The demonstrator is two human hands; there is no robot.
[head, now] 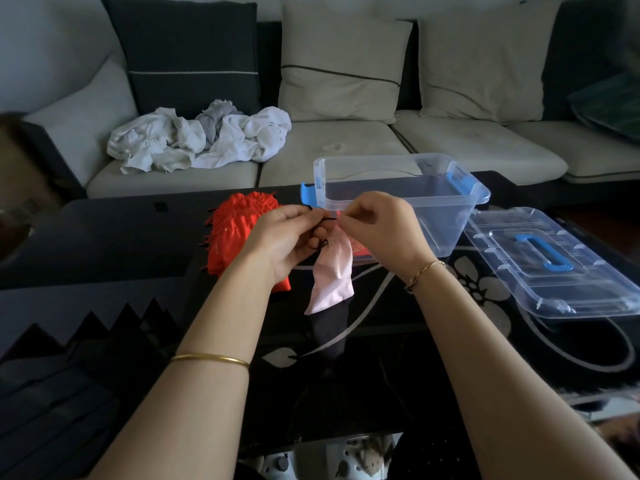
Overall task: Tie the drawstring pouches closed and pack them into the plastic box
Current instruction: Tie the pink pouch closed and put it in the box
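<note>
At centre frame, both hands tie the pink pouch (334, 271) shut.
The left hand (284, 237) and right hand (377, 230) each pinch the black cord (328, 221), likely drawing a knot tight, so the pouch hangs free below. Red pouches (242, 230) wait at left; the open plastic box (415, 202) stands just behind, its lid (554, 261) at right. No writing is legible.

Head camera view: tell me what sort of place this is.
Probably a home living room: a grey sofa with throw cushions, a heap of crumpled white laundry on its seat, and a glossy black coffee table with a flower pattern in front.
</note>
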